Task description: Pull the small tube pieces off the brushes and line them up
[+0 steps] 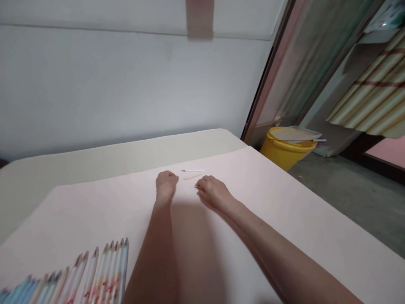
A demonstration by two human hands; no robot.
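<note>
My left hand (166, 183) rests on the pale pink table cover (284, 202) with its fingers curled into a loose fist; whether anything is inside is hidden. My right hand (211, 191) lies just to its right, fingers bent and pinched together at the tips, touching the cover. Just beyond both hands lie a thin white refill with a dark tip (193, 171) and a small pale tube (192, 177). The right fingertips are close to the tube's near end.
A row of several pens (95, 274) lies at the lower left of the cover. A yellow bucket (286, 150) stands on the grey floor past the table's right edge, by a doorway. A white wall rises behind the table.
</note>
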